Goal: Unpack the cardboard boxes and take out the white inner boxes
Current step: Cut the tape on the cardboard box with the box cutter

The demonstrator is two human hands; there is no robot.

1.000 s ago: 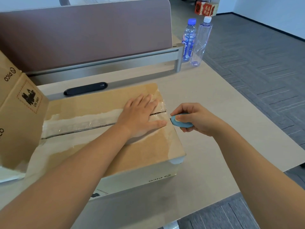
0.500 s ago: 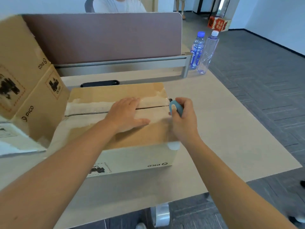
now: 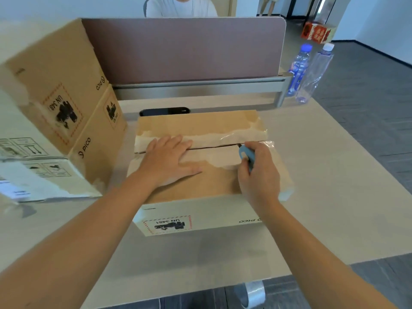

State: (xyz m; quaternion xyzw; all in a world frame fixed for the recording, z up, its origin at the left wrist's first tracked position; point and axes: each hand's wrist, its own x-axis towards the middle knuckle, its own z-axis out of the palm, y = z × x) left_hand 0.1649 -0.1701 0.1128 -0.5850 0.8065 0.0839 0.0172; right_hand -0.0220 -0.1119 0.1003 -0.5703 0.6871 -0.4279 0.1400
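Flat brown cardboard box (image 3: 200, 128) with clear tape along its top seam sits at the centre of the frame on the pale beige table (image 3: 323, 197). Its near side wall faces the camera and carries a "UN 3481" label and a "PICO" mark, both printed upside down from this view. The seam shows as a dark slit running across the middle of the top face.

Left hand (image 3: 169, 159): fingers straight and spread, palm pressed flat on the box top, left of centre, lying across the seam. It holds nothing.

Right hand (image 3: 258, 168): fingers curled round a small blue box cutter (image 3: 245, 153), gripping it firmly. The cutter's tip touches the seam near the right end of the box top.

At the left of the frame, a stack of larger brown cardboard boxes (image 3: 66, 103) with the same "PICO" and "UN" markings stands just beside the flat box. No white inner box is in view; the flat box's flaps are closed.

Upper right of the frame: two clear plastic water bottles (image 3: 312, 72), upright at the table's far corner. A brown desk divider panel (image 3: 178, 47) runs along the far edge of the table, with a black oblong object (image 3: 165, 111) lying between it and the flat box.
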